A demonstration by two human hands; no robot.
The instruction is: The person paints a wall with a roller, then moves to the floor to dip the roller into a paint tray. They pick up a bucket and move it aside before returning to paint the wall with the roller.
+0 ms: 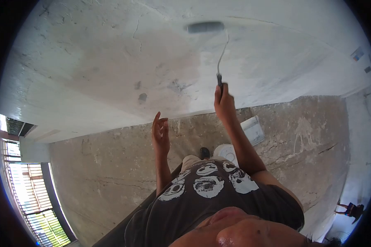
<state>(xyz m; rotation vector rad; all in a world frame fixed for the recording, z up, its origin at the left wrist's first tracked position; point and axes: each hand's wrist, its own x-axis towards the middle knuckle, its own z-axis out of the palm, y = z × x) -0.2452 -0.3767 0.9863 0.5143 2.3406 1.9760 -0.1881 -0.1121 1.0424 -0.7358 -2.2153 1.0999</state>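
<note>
My right hand [225, 103] is wrapped round the dark handle of a paint roller [206, 27], which reaches up over the wall [123, 70]. The roller's grey sleeve is smeared by motion and overlaps the upper wall, joined to the handle by a thin bent wire. White paint covers the wall to the right of a dull pinkish patch with dark stains. My left hand [160, 132] hangs in the air before the lower wall, fingers apart and holding nothing.
A white bucket [225, 153] stands on the stained concrete floor [111, 164] by my legs, with a white rectangular container [252, 130] beside it. A barred window [33, 193] lies at the left. Far right, another person [352, 210] is by the side wall.
</note>
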